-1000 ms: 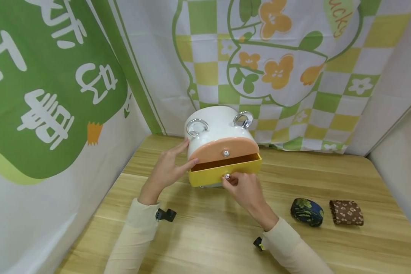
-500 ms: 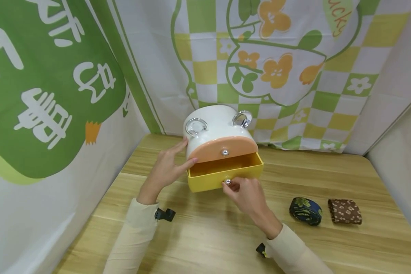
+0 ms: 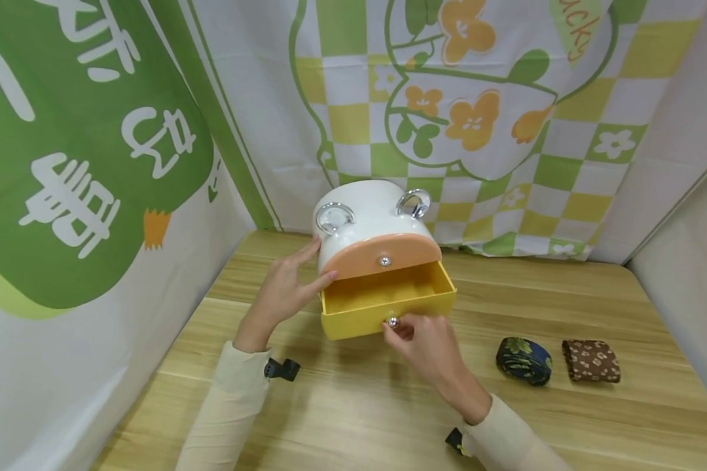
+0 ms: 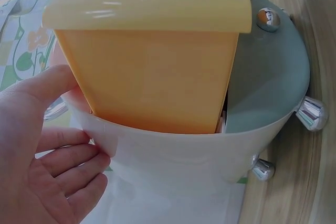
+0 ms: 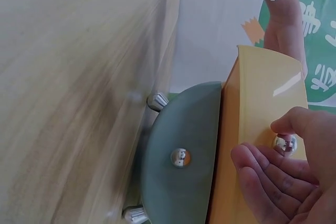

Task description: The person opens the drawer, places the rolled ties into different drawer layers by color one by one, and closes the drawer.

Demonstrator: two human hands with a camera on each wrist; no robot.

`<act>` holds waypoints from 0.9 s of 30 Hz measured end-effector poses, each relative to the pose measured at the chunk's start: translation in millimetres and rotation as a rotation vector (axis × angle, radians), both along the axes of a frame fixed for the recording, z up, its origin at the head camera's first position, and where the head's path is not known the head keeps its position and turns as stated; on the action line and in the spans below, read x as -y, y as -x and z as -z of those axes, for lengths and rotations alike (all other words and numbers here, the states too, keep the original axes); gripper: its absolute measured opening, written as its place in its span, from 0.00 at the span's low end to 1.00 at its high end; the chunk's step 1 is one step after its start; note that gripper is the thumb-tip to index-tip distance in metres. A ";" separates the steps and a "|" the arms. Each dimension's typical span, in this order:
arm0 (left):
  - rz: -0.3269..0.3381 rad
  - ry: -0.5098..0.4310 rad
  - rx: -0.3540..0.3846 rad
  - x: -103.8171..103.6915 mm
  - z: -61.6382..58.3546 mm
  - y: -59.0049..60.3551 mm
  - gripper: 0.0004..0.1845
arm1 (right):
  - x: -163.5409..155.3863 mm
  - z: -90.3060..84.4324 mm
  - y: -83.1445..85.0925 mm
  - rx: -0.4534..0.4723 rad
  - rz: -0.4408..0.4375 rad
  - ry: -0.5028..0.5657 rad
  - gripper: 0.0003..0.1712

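A small rounded white drawer cabinet (image 3: 362, 203) with chrome ring ears stands at the back of the table. Its yellow middle drawer (image 3: 353, 323) is pulled well out, and the inside visible from above holds nothing. My right hand (image 3: 438, 350) pinches that drawer's round chrome knob (image 5: 286, 145) between thumb and fingers. At the cabinet's left side, my left hand (image 3: 278, 296) presses with mostly straight fingers, thumb by the front edge. The orange top drawer (image 3: 359, 258) is closed. Below the yellow one, a grey-green drawer (image 4: 270, 77) is closed too, hidden from the head view.
Two rolled patterned cloth items lie on the table's right side: a dark blue one with leaves (image 3: 524, 361) and a brown flowered one (image 3: 591, 361). Printed curtains (image 3: 353, 124) hang behind and to the left. Silvery feet (image 4: 312, 114) support the cabinet.
My right hand has drawn the yellow drawer forward by its knob, from slightly out to far out. The left hand has stayed at the cabinet's side.
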State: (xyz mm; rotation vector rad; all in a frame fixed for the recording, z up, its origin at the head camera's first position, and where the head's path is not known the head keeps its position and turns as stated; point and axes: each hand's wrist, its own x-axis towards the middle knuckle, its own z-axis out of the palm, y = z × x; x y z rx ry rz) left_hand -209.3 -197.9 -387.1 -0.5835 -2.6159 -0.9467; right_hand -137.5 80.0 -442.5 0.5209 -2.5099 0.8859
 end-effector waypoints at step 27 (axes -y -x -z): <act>0.005 -0.021 0.017 -1.8 0.6 -3.0 0.42 | -6.6 8.2 -20.4 -0.050 -0.006 -0.014 0.09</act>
